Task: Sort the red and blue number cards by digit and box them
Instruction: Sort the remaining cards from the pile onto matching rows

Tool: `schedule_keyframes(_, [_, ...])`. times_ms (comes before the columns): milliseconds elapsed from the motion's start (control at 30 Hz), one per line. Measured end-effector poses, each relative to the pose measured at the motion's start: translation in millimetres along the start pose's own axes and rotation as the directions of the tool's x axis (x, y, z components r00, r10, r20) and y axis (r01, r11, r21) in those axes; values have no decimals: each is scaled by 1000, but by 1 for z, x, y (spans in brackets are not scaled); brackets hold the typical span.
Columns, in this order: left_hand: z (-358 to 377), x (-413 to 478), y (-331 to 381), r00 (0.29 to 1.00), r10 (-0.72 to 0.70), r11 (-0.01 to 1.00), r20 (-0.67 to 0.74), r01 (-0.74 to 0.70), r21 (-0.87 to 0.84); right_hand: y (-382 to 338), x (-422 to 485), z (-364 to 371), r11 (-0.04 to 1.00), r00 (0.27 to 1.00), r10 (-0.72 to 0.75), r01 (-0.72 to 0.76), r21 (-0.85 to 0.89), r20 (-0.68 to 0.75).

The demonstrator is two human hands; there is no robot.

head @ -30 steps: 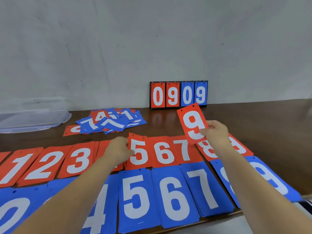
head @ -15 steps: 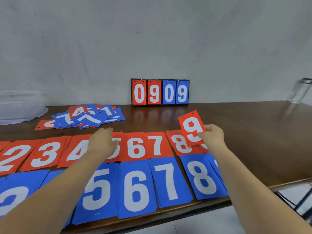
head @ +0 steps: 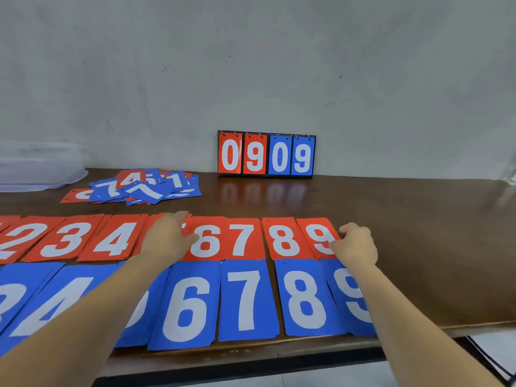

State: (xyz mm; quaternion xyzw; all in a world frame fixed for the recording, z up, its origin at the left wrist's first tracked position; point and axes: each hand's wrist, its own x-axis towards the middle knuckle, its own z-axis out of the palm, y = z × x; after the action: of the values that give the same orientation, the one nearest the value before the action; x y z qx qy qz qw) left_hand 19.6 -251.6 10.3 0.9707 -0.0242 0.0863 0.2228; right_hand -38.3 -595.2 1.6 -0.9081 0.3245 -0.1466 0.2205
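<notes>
Right hand (head: 355,245) on red 9 card (head: 317,235)

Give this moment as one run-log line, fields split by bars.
right hand: holds red 9 card beside red 8 | left hand: rests between red 4 and red 6 | loose pile: unsorted

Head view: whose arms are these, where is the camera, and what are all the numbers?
No machine: a person wears a camera on the head, looking down, so both arms are theirs. On the table lie a row of red cards and, nearer, a row of blue cards, ordered by digit. Behind sits a heap of unsorted cards; a scoreboard reading 0909 stands by the wall. The left hand rests flat on the red row between 4 and 6. The right hand touches the right edge of the red 9 card; whether it grips it is unclear.
</notes>
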Motion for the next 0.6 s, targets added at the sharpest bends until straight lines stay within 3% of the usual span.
schedule_keyframes(100, [-2,-5,2,1000,-1,999,-26,2,41,-5,0,1,992,992,-115,113,-51,-43])
schedule_keyframes(233, [-6,-6,1,999,-9,998,-43,12,69,-27,-6,4,957,956,-289,288,30,52])
schedule_keyframes(600, [-29,17,-34,998,16,995,-62,-10,101,-128,-39,36,864,861,-496,477,160,113])
